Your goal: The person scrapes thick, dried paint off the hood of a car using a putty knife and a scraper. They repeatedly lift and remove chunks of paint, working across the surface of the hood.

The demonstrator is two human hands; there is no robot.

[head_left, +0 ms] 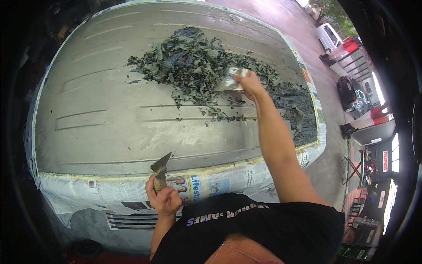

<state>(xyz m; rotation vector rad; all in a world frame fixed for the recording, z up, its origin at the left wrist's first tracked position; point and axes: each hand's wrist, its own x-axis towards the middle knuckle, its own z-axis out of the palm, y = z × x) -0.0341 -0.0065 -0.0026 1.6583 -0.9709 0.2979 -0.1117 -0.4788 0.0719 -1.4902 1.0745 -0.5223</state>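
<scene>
The right hand (pixel 251 83), a bit right of the middle near the top, pinches a flat, shiny plate (pixel 233 79) between its thumb and fingers. The plate's low edge is by the right side of a big, messy heap of dark flakes (pixel 187 57). The left hand (pixel 163 197), low and left of the middle, has its fingers wrapped around the handle of a scraper (pixel 160 172). The scraper's wide, dark blade points up, over the near edge of a big metal panel (pixel 101 132). The panel fills much of the left and middle of the frame. It is bare and dull grey-tan on the left, with long, thin ridges in it. The heap sits at the upper middle, with small bits lying below it. On the right side of the panel is a dark, wrinkly layer (pixel 301 110). Newspaper (pixel 114 191) and yellow tape (pixel 237 166) run along the near edge. Under the paper, at the lower left, is a grille with dark slots (pixel 132 221). A grey floor (pixel 332 127) stretches down the right side. A dark car (pixel 351 93) is at the right, and a white van (pixel 329 37) and a green tree (pixel 330 11) are at the upper right.
</scene>
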